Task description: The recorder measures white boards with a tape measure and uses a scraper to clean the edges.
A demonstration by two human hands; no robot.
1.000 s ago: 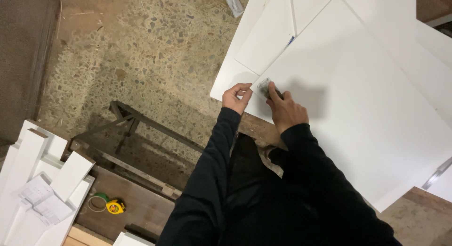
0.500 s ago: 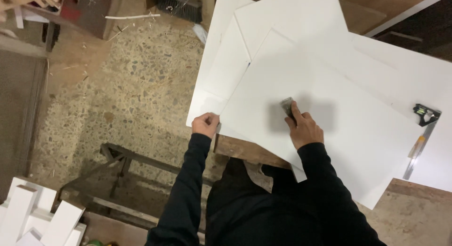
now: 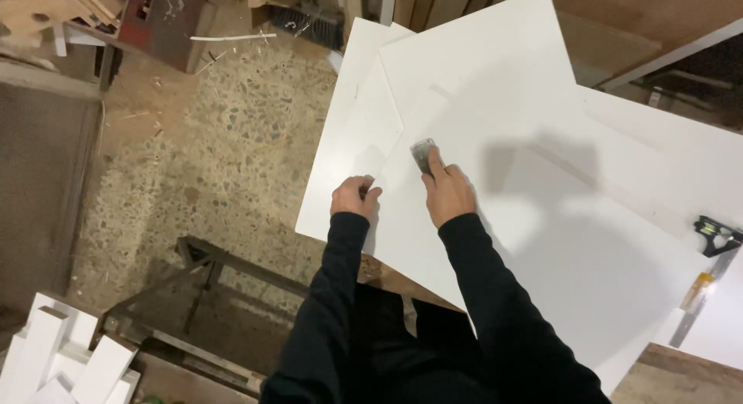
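Several white boards [image 3: 542, 218] lie stacked and overlapping on a work surface in front of me. My right hand [image 3: 446, 192] presses a small grey scraper-like tool [image 3: 423, 154] flat against the left edge of the top board. A little to the left, my left hand [image 3: 354, 196] rests with curled fingers on the edge of that board, steadying it. Both arms are in black sleeves.
A combination square with a metal ruler [image 3: 706, 276] lies on the boards at the right. A metal frame [image 3: 217, 296] stands on the speckled floor below left. White offcut blocks [image 3: 54, 357] sit at the bottom left. Wood scraps [image 3: 46, 9] pile up at top left.
The tool and my right hand have slid up along the board's edge. My left hand stays on that edge. The view has tilted up, bringing more of the boards and the far floor into sight.
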